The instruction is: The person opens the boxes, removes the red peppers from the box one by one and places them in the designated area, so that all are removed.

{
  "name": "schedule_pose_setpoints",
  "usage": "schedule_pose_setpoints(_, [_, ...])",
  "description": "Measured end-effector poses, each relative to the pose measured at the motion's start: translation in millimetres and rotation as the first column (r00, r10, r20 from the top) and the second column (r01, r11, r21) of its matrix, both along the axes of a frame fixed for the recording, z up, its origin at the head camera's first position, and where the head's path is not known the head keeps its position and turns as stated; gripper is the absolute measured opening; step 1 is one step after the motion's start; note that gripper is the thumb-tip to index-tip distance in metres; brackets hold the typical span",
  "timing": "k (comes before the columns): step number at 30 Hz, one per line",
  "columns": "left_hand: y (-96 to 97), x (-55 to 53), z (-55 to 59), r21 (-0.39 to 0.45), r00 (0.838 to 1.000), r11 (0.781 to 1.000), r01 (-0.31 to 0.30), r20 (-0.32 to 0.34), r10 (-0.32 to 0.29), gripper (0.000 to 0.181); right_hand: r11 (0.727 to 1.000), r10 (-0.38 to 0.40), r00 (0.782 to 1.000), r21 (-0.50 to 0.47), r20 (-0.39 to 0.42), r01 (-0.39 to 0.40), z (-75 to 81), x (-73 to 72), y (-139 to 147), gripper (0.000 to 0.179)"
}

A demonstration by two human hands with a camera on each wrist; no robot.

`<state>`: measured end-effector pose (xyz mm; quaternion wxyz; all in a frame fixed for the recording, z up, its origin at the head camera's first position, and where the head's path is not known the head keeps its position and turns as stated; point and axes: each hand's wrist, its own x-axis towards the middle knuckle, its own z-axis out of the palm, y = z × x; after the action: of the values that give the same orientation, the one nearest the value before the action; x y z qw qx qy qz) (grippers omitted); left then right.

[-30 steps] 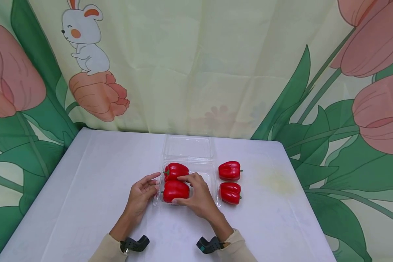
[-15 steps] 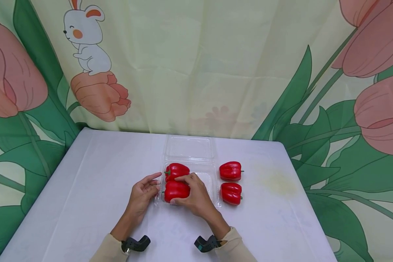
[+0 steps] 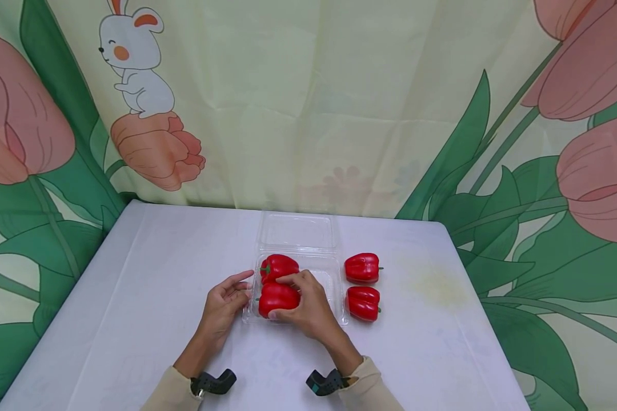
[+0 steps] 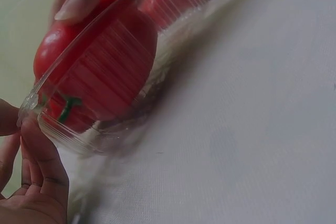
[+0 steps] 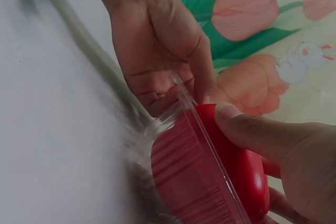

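An open clear plastic container (image 3: pixel 319 264) lies on the table, its lid (image 3: pixel 298 231) folded back. Inside, on its left half, sit two red bell peppers, one farther back (image 3: pixel 281 265) and one nearer (image 3: pixel 277 301). My right hand (image 3: pixel 311 305) grips the nearer pepper, thumb on its front side and fingers behind it. At the container's left side, my left hand (image 3: pixel 223 305) pinches the rim between thumb and finger; the left wrist view shows this left hand (image 4: pixel 39 182) at the rim, beside a green pepper stem (image 4: pixel 67 109).
Two more red bell peppers, one behind (image 3: pixel 361 268) and one in front (image 3: pixel 363 303), lie just right of the container. A white cloth covers the table (image 3: pixel 133 297). Behind it hangs a curtain (image 3: pixel 288 114) printed with tulips and a rabbit.
The two peppers in the container have shifted very slightly right over the last half second. Both hands keep nearly the same place and hold.
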<state>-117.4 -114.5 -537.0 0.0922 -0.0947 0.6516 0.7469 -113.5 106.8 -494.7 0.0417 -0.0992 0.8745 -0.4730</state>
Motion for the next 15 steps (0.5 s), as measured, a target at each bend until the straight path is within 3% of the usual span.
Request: schedule_pose_setpoints(15, [-0.2,-0.6,2.1,-0.008,1.0,1.0,-0.01,0.021,0.01,0.049,0.999,0.001,1.0,-0.042,-0.01,-0.002,7.6,0.4,6.2,0.066])
